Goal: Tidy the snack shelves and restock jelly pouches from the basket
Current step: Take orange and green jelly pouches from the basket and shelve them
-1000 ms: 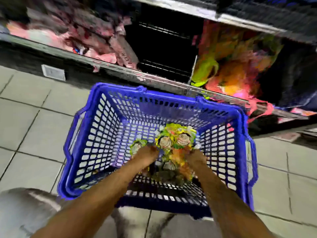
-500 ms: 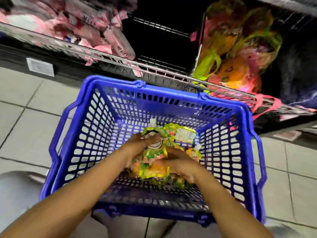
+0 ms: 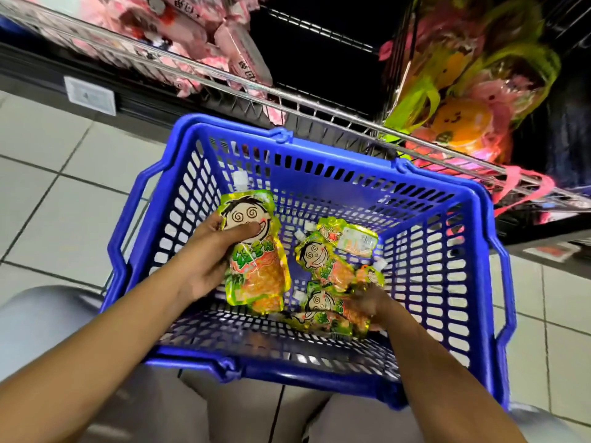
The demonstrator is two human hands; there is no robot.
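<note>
The light is uneven — the blue basket (image 3: pixel 323 161) and pale floor tiles (image 3: pixel 64 199) are bright, but the far shelf (image 3: pixel 319 52) behind falls into deep black. The pouches (image 3: pixel 256 251) show small glare on their foil. The right hand (image 3: pixel 367 306) is smeared by motion blur — the left hand (image 3: pixel 208 251) is sharp. The wide lens bends lines at the edges.

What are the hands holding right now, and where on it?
The left hand grips a jelly pouch by its upper left side. The right hand, blurred, reaches other pouches; hold unclear.

Pale tiled floor (image 3: pixel 57 199), perhaps glossy.
</note>
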